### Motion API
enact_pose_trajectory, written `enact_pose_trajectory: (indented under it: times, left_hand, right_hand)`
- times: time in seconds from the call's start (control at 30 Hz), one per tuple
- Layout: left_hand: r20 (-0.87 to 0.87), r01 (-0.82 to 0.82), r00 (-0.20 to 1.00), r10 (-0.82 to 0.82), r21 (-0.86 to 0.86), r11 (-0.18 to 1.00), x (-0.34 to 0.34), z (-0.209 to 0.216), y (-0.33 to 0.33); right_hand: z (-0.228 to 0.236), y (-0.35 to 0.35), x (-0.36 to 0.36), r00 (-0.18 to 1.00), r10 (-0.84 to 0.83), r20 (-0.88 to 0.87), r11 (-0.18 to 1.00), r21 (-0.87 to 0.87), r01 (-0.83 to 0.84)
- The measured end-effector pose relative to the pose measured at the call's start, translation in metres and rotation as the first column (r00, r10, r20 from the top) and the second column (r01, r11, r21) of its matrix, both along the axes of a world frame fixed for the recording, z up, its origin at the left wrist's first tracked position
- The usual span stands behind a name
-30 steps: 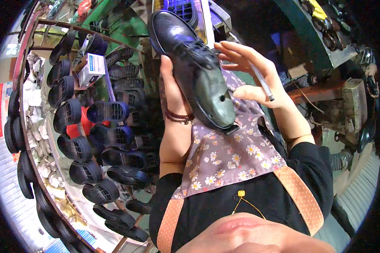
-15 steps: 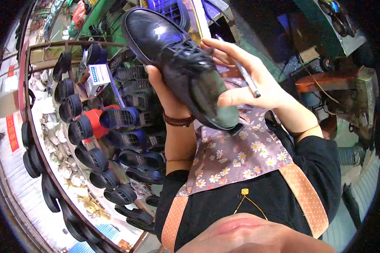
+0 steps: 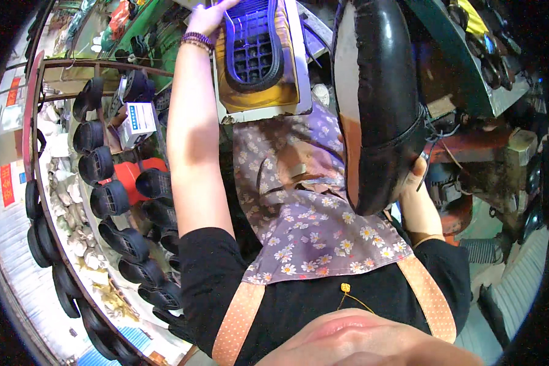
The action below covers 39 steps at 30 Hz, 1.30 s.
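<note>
My right hand (image 3: 413,179) is closed on the heel end of a black leather shoe upper (image 3: 389,79), held upright at the right with its toe end cut off by the top edge. Its underside faces left, showing a pale grey strip and a brown part; loose black laces dangle at its right. Most of that hand's fingers are hidden behind the shoe. My left hand (image 3: 206,19) reaches to the side of a dark shoe sole (image 3: 250,74) under blue light, its fingertips cut off by the frame. The sole lies on a white-edged box (image 3: 265,114) with a yellow surface.
A rack at the left bears many dark soles (image 3: 126,240), a small white carton (image 3: 139,124) and something red (image 3: 131,177). At the right stand a red-brown machine part (image 3: 476,146) and a green-edged bench (image 3: 463,58). My flowered apron (image 3: 323,235) hangs in front.
My left hand has let go of the shoe upper and moved up beside the sole. My right hand has brought the shoe upper right and turned its underside into view. The pen no longer shows.
</note>
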<state>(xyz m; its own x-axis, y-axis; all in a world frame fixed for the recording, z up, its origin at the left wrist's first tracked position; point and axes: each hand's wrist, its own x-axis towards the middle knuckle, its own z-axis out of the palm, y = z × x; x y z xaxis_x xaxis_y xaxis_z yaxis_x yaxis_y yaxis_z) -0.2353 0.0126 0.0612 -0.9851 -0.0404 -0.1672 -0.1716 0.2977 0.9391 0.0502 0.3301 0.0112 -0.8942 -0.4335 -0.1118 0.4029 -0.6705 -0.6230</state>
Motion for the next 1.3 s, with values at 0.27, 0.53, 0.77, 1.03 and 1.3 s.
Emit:
enact_pose_trajectory:
  times: [0.27, 0.53, 0.77, 1.03, 1.3]
  left_hand:
    - [-0.153, 0.058, 0.986, 0.062, 0.676, 0.735, -0.027, -0.065, -0.049]
    - [-0.451, 0.247, 0.833, 0.321, 0.822, 0.514, 0.115, 0.023, -0.014]
    - [-0.448, -0.069, 0.745, 0.493, 0.684, 0.726, 0.213, 0.01, 0.03]
    - [-0.642, 0.007, 0.677, 0.359, 0.494, 0.869, 0.254, -0.051, 0.037]
    - [-0.615, 0.053, 0.731, 0.295, 0.482, 0.875, 0.268, -0.052, 0.043]
  right_hand:
    - [-0.002, -0.007, -0.001, 0.999, 0.023, 0.026, 0.999, 0.032, -0.023]
    - [0.005, -0.021, -0.005, 0.931, -0.005, -0.366, 0.838, 0.506, 0.204]
    - [0.036, -0.047, -0.007, 0.609, 0.185, -0.771, 0.597, 0.58, 0.554]
    - [0.036, -0.067, 0.004, 0.724, 0.008, -0.69, 0.734, 0.496, 0.464]
    - [0.02, -0.068, 0.025, 0.688, 0.08, -0.722, 0.637, 0.568, 0.522]
